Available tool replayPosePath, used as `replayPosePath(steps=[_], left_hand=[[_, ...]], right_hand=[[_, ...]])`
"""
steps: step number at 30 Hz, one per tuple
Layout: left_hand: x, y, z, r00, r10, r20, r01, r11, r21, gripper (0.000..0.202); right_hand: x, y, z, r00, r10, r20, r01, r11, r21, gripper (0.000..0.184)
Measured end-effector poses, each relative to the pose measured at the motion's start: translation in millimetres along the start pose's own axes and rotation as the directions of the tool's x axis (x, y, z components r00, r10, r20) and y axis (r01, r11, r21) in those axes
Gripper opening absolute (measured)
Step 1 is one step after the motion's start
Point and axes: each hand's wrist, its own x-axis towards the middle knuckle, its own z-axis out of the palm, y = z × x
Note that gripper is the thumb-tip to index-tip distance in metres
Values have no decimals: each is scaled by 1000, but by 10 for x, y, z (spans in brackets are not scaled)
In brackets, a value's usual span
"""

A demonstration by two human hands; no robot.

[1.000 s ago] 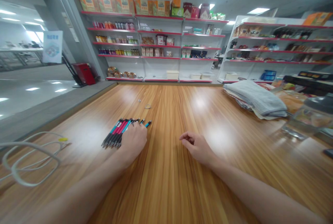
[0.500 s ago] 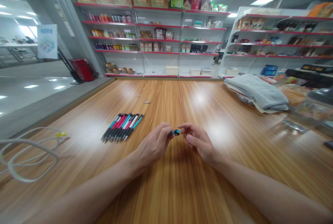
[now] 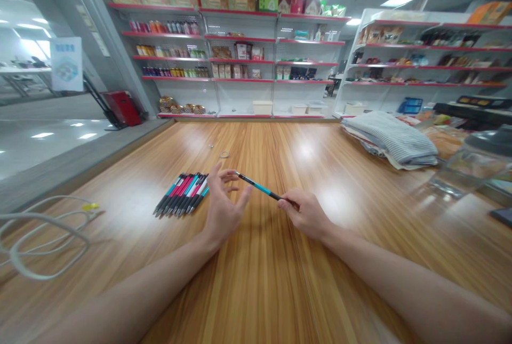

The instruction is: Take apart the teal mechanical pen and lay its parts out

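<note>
A blue and black pen [image 3: 262, 188] is held at its black grip end by my right hand [image 3: 306, 213], over the middle of the table. It slants up to the left, its far end by the fingertips of my left hand [image 3: 224, 202]. The left hand's fingers are spread and its thumb stands apart; whether a fingertip touches the pen is hard to tell. Just left of that hand, a row of pens [image 3: 180, 196] in blue, pink, white and black lies side by side, partly covered by the fingers at its right end.
On the wooden table [image 3: 256, 285] are a metal ring [image 3: 224, 154] and a tiny piece [image 3: 211, 146] farther back. A white cable [image 3: 52, 237] coils at left. Folded striped cloth [image 3: 392, 138] and a clear container [image 3: 460, 170] stand at right. Stocked shelves [image 3: 240, 61] rise behind.
The pen has passed from my left hand to my right and now lies lengthwise in view. My left hand has opened and moved left towards the pen row. The view has shifted slightly.
</note>
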Motion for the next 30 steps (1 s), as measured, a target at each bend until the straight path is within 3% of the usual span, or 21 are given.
replayPosePath(steps=[2, 4, 7, 10, 12, 16, 20, 22, 25, 30], left_hand=[[11, 13, -56, 981, 187, 51, -194, 933, 303, 46], [5, 78, -105, 908, 305, 288, -412, 776, 477, 33], [-12, 199, -131, 751, 295, 591, -622, 618, 482, 17], [-22, 244, -119, 687, 243, 684, -658, 607, 445, 18], [-38, 229, -100, 696, 212, 687, -629, 640, 440, 21], [-127, 162, -2, 769, 108, 630, -440, 805, 399, 23], [-199, 115, 133, 819, 97, 566, -242, 952, 188, 19], [-201, 111, 155, 813, 132, 567, -249, 959, 133, 19], [-174, 122, 108, 803, 173, 570, -330, 926, 183, 22], [-107, 134, -13, 785, 232, 575, -472, 824, 313, 21]], right_hand=[[16, 45, -21, 1000, 5, 18, -4, 999, -51, 24], [29, 58, -37, 999, -11, 51, 15, 997, -75, 24], [32, 31, -42, 994, -55, 95, 58, 998, -28, 26], [28, 0, -29, 996, -8, 87, 2, 998, 69, 36], [29, 4, -17, 995, 88, 54, -96, 984, 152, 42], [43, 51, 13, 978, 204, 36, -204, 915, 348, 49], [54, 59, 45, 968, 250, 22, -234, 868, 439, 51], [48, 31, 49, 970, 244, -12, -215, 875, 435, 50], [24, -41, 32, 983, 175, -54, -151, 939, 308, 47], [9, -125, 17, 997, 65, 31, -69, 988, 138, 46]])
